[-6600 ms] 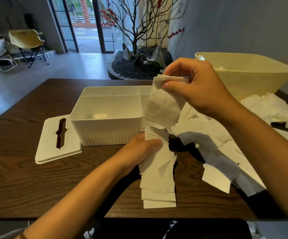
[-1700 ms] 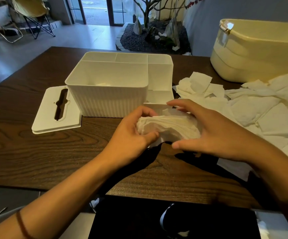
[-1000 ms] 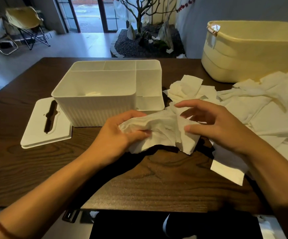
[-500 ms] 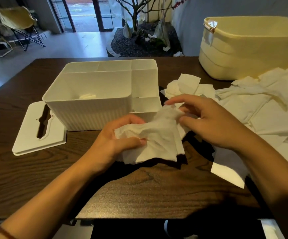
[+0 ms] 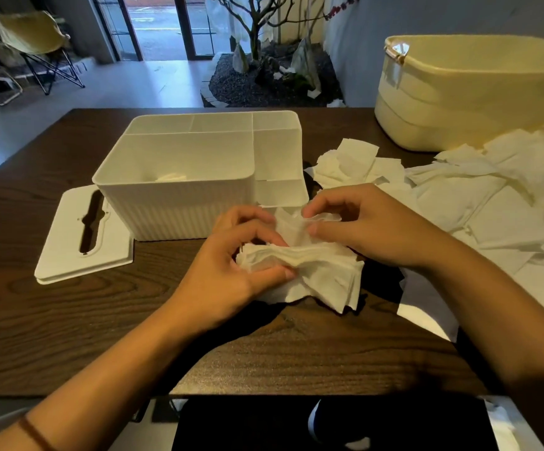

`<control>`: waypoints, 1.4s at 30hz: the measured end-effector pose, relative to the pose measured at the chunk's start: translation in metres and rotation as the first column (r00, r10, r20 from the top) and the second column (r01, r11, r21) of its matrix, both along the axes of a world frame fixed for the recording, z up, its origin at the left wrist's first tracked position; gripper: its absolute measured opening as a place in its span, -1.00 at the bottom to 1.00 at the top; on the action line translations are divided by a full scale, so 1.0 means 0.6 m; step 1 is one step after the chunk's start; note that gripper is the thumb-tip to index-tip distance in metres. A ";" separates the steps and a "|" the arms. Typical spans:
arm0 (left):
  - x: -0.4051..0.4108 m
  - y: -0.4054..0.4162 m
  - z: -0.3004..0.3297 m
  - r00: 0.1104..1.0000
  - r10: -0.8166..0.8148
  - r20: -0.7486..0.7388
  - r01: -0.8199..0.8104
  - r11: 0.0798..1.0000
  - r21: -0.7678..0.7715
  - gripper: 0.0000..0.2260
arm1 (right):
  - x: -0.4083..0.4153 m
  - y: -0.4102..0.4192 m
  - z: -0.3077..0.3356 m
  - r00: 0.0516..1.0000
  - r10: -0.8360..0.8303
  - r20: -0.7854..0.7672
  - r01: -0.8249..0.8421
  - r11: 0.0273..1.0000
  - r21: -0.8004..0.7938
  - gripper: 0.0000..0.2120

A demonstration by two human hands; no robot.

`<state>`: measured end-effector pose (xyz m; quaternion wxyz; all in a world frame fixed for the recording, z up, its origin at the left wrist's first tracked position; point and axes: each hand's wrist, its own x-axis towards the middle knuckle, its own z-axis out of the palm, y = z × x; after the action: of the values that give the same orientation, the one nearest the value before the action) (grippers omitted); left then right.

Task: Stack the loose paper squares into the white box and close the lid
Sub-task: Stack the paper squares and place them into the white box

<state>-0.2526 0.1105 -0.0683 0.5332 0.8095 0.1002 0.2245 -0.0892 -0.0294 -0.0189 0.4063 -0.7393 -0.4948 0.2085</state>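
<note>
A bundle of white paper squares (image 5: 316, 268) lies in front of the white box (image 5: 179, 203), held between both hands just above the table. My left hand (image 5: 231, 271) grips its left end, thumb below and fingers on top. My right hand (image 5: 365, 229) pinches the upper sheets at the right end. The box stands open, with a large front compartment and smaller ones behind and to the right. A little paper shows at the bottom of the large compartment. The slotted white lid (image 5: 85, 236) lies flat to the left of the box.
Many loose paper squares (image 5: 491, 203) are spread over the right half of the dark wooden table (image 5: 69, 320). A big pale yellow tub (image 5: 472, 92) stands at the back right. Beyond the table are a floor, folding chairs and an indoor tree bed.
The loose strip of squares was gathered into a bundle. Over the last second both hands pressed it tighter, and my right hand shifted to pinch the top sheets.
</note>
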 end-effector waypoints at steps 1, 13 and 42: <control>-0.001 0.000 0.000 1.000 0.007 0.005 -0.007 0.999 0.033 -0.77 | 0.001 -0.002 0.003 1.000 0.029 0.008 -0.029 0.999 -0.015 -0.80; -0.007 -0.014 0.004 1.000 -0.013 -0.004 0.013 0.998 -0.065 -0.86 | 0.003 0.001 -0.007 0.998 0.061 0.020 -0.059 0.995 -0.084 -0.87; -0.009 -0.012 0.007 0.999 -0.004 -0.038 -0.004 0.977 -0.211 -0.65 | -0.030 -0.034 -0.066 0.999 -0.050 0.018 0.050 0.999 -0.017 -0.66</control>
<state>-0.2580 0.1034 -0.0640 0.6141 0.7524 0.1338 0.1973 -0.1071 -0.0496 -0.0588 0.4004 -0.7568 -0.4781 0.1961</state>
